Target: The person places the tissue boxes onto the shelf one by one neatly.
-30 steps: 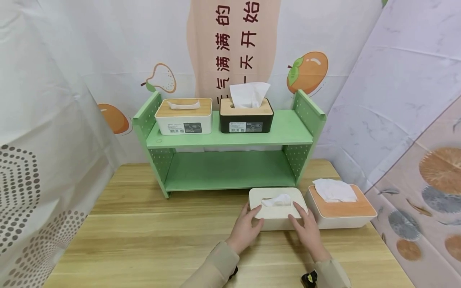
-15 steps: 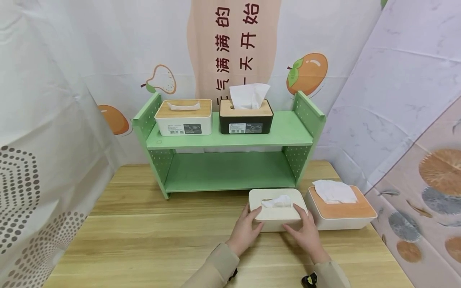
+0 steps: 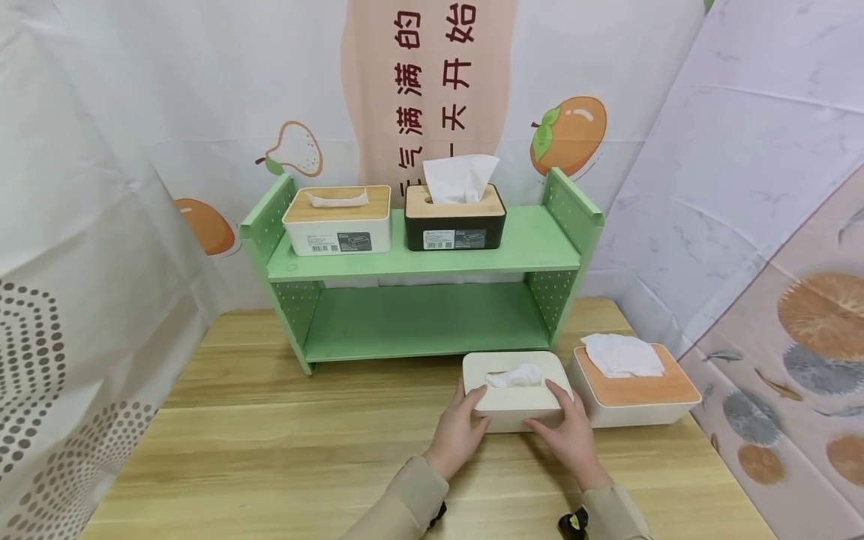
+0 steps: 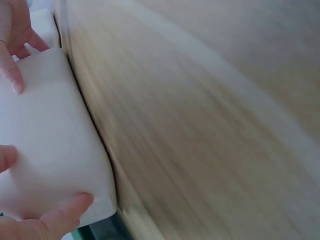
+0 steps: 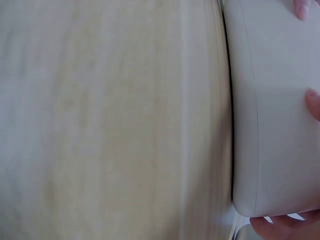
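Left hand (image 3: pixel 454 435) and right hand (image 3: pixel 570 431) grip the cream tissue box (image 3: pixel 516 401) from both ends, thumbs against its front wall, index fingertips on top near the front edge. Compared with a second ago, the right thumb sits lower on that wall and closer to the middle; the left hand's hold looks unchanged. The box stays where it was on the table (image 3: pixel 290 442), before the right part of the green shelf (image 3: pixel 425 322) and just beside the orange-lidded box (image 3: pixel 641 391). On the upper tier, the white box (image 3: pixel 337 234) and black box (image 3: pixel 455 231) have kept their places. Only the head view has drifted, everything appearing slightly further left.
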### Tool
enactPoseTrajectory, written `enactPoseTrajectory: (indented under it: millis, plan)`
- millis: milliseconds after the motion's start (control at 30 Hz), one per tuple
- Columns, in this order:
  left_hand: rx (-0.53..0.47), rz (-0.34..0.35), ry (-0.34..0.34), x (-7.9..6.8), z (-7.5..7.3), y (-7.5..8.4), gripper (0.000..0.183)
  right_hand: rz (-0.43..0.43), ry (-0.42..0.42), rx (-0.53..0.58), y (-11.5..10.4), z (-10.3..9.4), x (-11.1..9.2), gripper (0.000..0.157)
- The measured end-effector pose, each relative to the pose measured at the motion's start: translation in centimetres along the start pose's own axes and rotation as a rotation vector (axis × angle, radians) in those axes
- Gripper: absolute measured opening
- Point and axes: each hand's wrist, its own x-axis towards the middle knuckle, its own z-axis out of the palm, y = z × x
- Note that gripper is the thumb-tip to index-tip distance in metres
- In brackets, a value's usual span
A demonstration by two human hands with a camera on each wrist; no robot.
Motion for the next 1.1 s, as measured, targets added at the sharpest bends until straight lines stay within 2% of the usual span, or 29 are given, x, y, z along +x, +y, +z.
enactPoseTrajectory:
  millis: [333,500,767,1100]
  plan:
    - [-0.012,-0.05,-0.012,0.1,-0.2,0.6,0.051,0.011,0.015,0.02,0.1,0.2,0.1,0.076]
    - [-0.014,-0.041,-0.02,0.4,-0.4,0.9,0.05,0.003,0.028,0.025,0.1,0.2,0.2,0.076]
    - [-0.006,0.014,0.022,0.5,-1.0,1.2,0.05,-0.011,0.048,0.032,-0.7,0.2,0.4,0.077]
    - [-0.007,0.009,0.058,0.5,-1.8,1.6,0.051,-0.02,0.066,0.043,-2.0,0.2,0.5,0.077]
